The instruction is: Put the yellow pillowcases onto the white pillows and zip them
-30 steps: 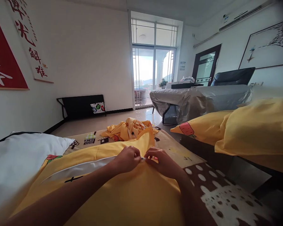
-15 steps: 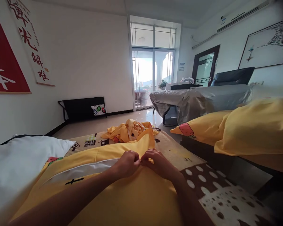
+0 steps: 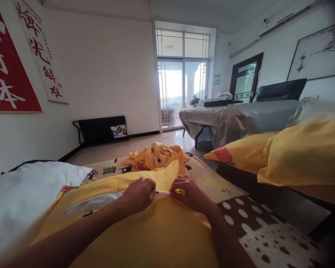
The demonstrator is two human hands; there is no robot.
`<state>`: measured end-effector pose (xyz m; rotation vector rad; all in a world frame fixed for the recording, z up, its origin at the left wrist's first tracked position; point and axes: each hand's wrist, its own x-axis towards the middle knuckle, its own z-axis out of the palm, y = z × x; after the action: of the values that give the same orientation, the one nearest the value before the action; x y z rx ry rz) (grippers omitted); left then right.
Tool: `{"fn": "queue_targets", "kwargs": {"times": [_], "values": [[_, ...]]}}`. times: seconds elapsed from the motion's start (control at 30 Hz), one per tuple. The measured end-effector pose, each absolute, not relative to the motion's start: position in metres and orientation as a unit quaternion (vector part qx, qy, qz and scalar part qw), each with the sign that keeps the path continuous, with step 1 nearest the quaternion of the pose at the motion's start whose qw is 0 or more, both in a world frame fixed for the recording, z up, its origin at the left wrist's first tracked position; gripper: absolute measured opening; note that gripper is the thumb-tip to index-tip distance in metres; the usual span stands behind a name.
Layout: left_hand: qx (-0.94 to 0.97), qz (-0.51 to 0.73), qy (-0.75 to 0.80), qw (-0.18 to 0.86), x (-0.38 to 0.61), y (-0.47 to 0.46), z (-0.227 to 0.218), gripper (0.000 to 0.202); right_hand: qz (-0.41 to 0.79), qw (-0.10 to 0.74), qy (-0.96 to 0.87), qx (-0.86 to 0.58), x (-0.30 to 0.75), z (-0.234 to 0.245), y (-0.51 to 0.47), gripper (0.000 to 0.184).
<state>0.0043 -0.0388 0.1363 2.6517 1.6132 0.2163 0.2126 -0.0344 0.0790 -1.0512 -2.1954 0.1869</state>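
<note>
A yellow pillowcase (image 3: 145, 227) lies in front of me over a white pillow, whose edge (image 3: 100, 201) shows through the open seam. My left hand (image 3: 141, 192) is closed in a pinch on the seam. My right hand (image 3: 188, 191) is closed on the yellow cloth just to the right of it. A thin white strip (image 3: 162, 192), apparently the zip line, stretches between the two hands.
A white pillow (image 3: 25, 197) lies at the left. A crumpled yellow cloth (image 3: 156, 156) sits farther off on the patterned sheet (image 3: 262, 230). Two yellow pillows (image 3: 296, 152) are stacked at the right. A covered table (image 3: 240, 119) and a glass door stand beyond.
My hands, touching half a second ago, have drawn a little apart along the seam, the left one moving leftward. A short white strip now shows between them.
</note>
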Motion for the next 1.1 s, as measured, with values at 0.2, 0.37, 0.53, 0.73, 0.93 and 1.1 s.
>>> {"fn": "queue_targets", "kwargs": {"times": [0.2,0.37,0.53,0.73,0.93,1.1], "values": [[0.847,0.05,0.53,-0.012,0.004,-0.042,0.136,0.024,-0.006,0.387,-0.821,-0.42,0.184,0.08,-0.051,0.016],[0.849,0.003,0.522,-0.088,0.01,-0.053,0.126,0.025,-0.012,0.381,-0.811,-0.444,0.16,0.072,-0.053,0.008],[0.843,-0.002,0.528,-0.105,0.012,-0.06,0.12,0.027,0.036,0.386,-0.793,-0.47,0.162,0.066,-0.047,0.013],[0.846,-0.008,0.521,-0.114,0.01,-0.066,0.116,0.03,0.015,0.326,-0.811,-0.486,0.154,0.064,-0.047,0.02],[0.838,0.022,0.539,-0.088,0.001,-0.064,0.114,0.027,-0.051,0.311,-0.829,-0.463,0.161,0.059,-0.04,0.016],[0.809,0.051,0.581,-0.065,-0.021,-0.063,0.117,0.029,-0.022,0.353,-0.826,-0.44,0.168,0.056,-0.036,0.014]]}}
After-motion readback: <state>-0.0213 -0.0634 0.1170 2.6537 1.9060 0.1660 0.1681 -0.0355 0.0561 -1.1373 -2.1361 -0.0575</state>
